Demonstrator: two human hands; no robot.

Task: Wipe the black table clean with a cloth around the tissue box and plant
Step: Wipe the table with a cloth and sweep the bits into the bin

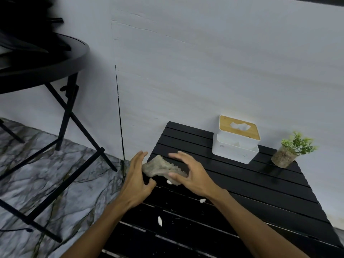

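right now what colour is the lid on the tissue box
Light wood tan lid on the white tissue box, best seen in the head view.

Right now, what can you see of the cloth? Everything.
The cloth is a grey-brown, soft-looking rag, crumpled into a wedge with a bumpy right edge. It sits between both hands over the left part of the black slatted table; I cannot tell whether it is resting or lifted. Its left end meets the left hand at the palm. The right hand arches over it, thumb at its near edge. No firm grip is evident. A white scrap lies just below.
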